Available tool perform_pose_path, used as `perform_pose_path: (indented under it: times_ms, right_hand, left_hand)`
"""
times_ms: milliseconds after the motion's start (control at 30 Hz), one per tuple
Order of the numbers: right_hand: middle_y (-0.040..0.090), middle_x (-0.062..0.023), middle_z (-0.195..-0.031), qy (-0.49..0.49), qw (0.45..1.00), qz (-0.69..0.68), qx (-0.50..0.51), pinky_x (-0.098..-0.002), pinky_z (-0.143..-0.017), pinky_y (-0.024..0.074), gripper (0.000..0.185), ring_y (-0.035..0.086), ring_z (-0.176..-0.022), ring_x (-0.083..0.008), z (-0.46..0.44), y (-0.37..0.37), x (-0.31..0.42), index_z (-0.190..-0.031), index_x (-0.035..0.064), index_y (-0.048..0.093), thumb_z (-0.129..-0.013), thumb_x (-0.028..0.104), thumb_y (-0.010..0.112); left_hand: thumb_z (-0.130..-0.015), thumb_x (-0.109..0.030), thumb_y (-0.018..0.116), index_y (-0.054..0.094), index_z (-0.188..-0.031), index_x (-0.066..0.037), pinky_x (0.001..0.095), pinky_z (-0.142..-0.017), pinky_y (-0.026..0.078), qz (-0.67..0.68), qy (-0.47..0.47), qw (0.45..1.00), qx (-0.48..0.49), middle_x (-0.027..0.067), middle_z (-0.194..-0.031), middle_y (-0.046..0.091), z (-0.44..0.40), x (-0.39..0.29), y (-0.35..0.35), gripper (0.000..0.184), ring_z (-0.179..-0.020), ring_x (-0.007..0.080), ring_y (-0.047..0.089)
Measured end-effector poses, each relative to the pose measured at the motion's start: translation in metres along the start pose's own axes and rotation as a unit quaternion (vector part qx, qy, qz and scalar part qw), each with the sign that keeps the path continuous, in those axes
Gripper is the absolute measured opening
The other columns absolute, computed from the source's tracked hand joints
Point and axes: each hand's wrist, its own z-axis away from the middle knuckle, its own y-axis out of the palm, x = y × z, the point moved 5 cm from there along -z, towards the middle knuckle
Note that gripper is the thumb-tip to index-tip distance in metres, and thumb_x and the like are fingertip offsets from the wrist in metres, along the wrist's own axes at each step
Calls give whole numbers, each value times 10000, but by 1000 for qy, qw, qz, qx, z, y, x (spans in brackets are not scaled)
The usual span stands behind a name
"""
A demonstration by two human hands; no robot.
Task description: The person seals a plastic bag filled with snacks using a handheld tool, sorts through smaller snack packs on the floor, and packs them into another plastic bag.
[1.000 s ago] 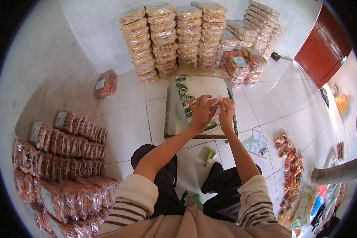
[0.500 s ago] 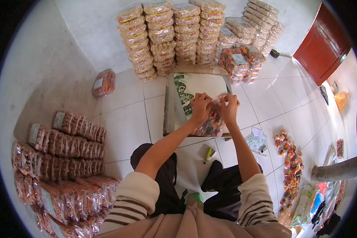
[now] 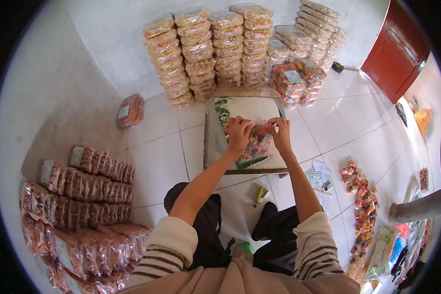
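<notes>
A clear plastic bag of red and dark packets (image 3: 256, 143) lies on the low table (image 3: 215, 161) in front of me. My left hand (image 3: 238, 131) pinches the bag's upper left edge, its fingers bent. At the upper right edge, my right hand (image 3: 281, 131) has thumb and fingers closed on the plastic. The bag's contents show between the two hands. Green print on the tabletop sheet (image 3: 222, 110) is visible beside and below the bag.
Tall stacks of packed bags (image 3: 196, 44) stand behind the table. More bags (image 3: 83, 206) are piled at the left. On the floor lie a yellow-green cutter (image 3: 260, 195), printed labels (image 3: 318, 177) and a string of small packets (image 3: 365, 208). A red door (image 3: 397, 51) is at upper right.
The bag of packets has come into view between my hands and now lies on the table. My hands have moved a little apart since half a second ago.
</notes>
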Motion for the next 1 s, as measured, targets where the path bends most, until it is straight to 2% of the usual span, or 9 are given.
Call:
perform_pose_path:
  times_ms: [233,333,533,633,700,767,833,967,1000]
  right_hand:
    - [519,-52,-817,3,1000,29,11,-350,-730,356,157,439,-840,-254,8,4,-4,-844,89,577,-700,43,619]
    - [530,-62,-856,-69,997,-24,-27,-361,-746,362,167,435,-846,-259,4,-9,19,-864,67,568,-708,66,627]
    - [521,-84,-898,-82,991,-89,60,-356,-743,380,223,430,-867,-267,8,5,46,-890,28,553,-693,63,651]
    - [513,-76,-875,-40,997,-52,51,-331,-749,389,200,443,-848,-256,6,11,36,-866,27,538,-698,47,645]
    - [488,-100,-810,-116,993,-17,-14,-362,-693,382,130,431,-793,-281,8,7,46,-816,13,527,-739,72,614]
    - [473,-107,-787,-94,995,-33,-20,-372,-686,373,102,429,-775,-286,14,9,47,-790,13,513,-754,66,593]
    - [458,-115,-764,-73,996,-50,-22,-382,-679,364,86,426,-758,-291,19,15,45,-763,13,499,-768,60,572]
    - [437,-113,-738,-86,993,51,-62,-390,-664,339,103,415,-736,-285,25,17,41,-732,20,472,-795,64,539]
    - [439,-110,-737,-83,991,81,-69,-387,-660,333,110,415,-734,-281,26,15,40,-730,24,467,-807,73,528]
  left_hand:
    - [-791,-218,592,613,-802,-59,361,-733,207,22,26,999,32,4,-765,465,12,-3,-4,162,-824,194,394]
    - [-789,-223,596,611,-807,-56,358,-729,208,41,22,999,22,7,-765,468,12,-5,-8,169,-818,189,395]
    - [-762,-160,606,612,-806,-90,376,-719,204,67,24,997,28,9,-754,480,14,-3,-7,83,-807,201,414]
    - [-771,-156,593,596,-843,-92,373,-731,218,15,34,999,33,15,-775,498,19,-9,-10,96,-827,195,436]
    - [-769,-157,598,574,-871,-91,367,-733,228,4,33,999,27,15,-781,504,22,-14,-13,124,-815,196,454]
    - [-767,-157,602,552,-899,-89,362,-736,239,-7,31,999,21,16,-788,510,22,-16,-15,157,-803,197,472]
    - [-764,-161,616,507,-946,-95,343,-742,256,124,-54,990,46,23,-798,514,22,-11,-17,222,-763,199,499]
    - [-762,-152,625,491,-933,-97,341,-728,294,118,-50,985,115,20,-793,515,24,-7,-20,224,-723,193,506]
    - [-770,-153,616,495,-917,-93,344,-720,318,202,-75,972,99,28,-797,506,22,0,-22,200,-732,189,505]
